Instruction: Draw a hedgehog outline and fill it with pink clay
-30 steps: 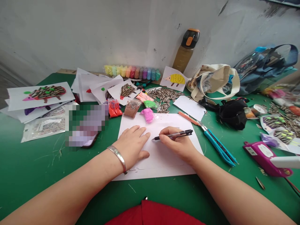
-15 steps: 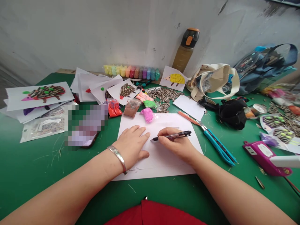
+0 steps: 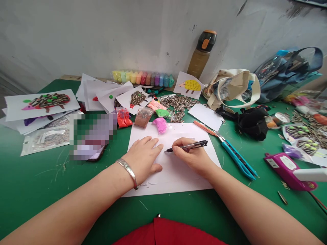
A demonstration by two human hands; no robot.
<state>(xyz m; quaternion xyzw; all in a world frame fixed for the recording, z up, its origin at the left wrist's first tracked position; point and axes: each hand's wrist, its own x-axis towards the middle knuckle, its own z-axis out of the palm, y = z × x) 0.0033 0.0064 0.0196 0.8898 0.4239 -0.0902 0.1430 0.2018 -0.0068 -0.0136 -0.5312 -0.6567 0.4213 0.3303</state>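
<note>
White paper (image 3: 178, 185) lies on the green table, its sheets overlapping. My left hand (image 3: 144, 158) rests flat on the paper's left part, fingers spread, a silver bangle at the wrist. My right hand (image 3: 190, 154) grips a black pen (image 3: 190, 146), its tip at or just over the middle of the paper. Small packets of pink clay (image 3: 160, 125) and brown clay (image 3: 144, 117) touch the paper's top edge. Right of the paper are a blue cutter (image 3: 238, 158) and an orange one (image 3: 204, 128).
Hedgehog pictures (image 3: 42, 103) are stacked at the left, near a blurred phone-like object (image 3: 95, 139). Sunflower seeds (image 3: 180, 103), a bottle (image 3: 201, 56) and a cloth bag (image 3: 231, 88) stand or lie behind. A magenta glue gun (image 3: 288, 172) lies at the right.
</note>
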